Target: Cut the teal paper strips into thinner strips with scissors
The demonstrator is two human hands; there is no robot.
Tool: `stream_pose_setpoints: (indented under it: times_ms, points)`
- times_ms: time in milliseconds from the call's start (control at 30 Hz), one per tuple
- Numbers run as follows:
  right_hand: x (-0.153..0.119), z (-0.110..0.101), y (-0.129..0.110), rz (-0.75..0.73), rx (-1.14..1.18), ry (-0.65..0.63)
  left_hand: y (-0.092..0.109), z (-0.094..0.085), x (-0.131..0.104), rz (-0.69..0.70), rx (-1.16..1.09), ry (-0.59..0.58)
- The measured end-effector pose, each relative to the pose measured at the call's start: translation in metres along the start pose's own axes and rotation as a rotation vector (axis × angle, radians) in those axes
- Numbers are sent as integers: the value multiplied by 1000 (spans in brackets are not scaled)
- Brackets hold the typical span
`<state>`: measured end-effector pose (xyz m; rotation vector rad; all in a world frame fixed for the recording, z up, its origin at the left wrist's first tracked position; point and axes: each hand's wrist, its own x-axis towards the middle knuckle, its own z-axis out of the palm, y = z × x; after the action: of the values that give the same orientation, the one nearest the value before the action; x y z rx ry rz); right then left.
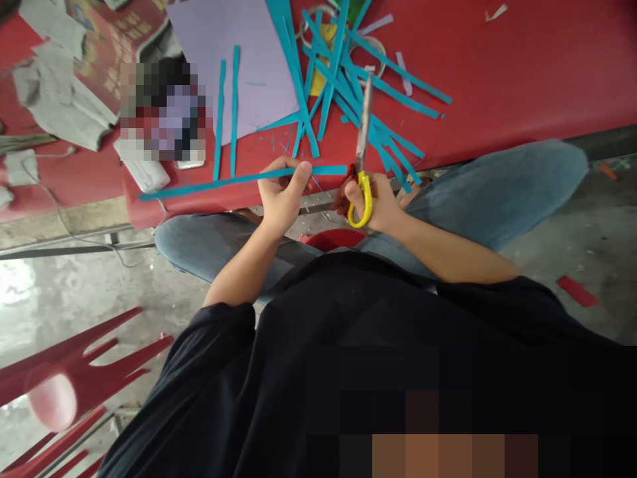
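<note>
My left hand (284,192) pinches a long blue paper strip (209,186) between thumb and fingers. The strip lies nearly level across the table's front edge, its right end close to the scissors. In my right hand (382,202) are scissors (365,129) with yellow handle loops, the blades pointing up and away from me; whether the blades are parted I cannot tell. Beyond my hands, several cut blue strips (343,79) lie crossed in a loose pile. Two more strips (235,109) lie side by side, partly over a lilac sheet (259,73).
Tape rolls (371,53) lie under the strips on the red table (522,73). At the left are crumpled grey-white papers (64,93), a white device (142,166) and a thin cable (64,216). A red plastic chair (89,362) stands at lower left.
</note>
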<state>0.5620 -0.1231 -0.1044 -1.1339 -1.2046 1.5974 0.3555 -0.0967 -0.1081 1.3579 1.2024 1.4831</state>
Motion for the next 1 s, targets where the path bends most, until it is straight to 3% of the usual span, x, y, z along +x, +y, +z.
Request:
stream_pose_setpoints:
  times_ms: [100,200,367,600,767,1000]
  points:
    - [1,1,-6,0,64,105,-3,-3,3,-71,-47,-143]
    - [1,-2,-7,30,83,83,-8,-6,6,-137,-85,-262]
    - [-4,-2,-3,64,37,-30,-16,-6,7,-212,-64,-284]
    - [-4,2,-3,26,-6,53,-12,0,-3,-258,-94,-424]
    - [-3,2,1,14,-27,47,-13,6,-10,-208,-16,-371]
    - [-4,-2,20,50,25,-170,-12,-6,-1,-59,139,-258]
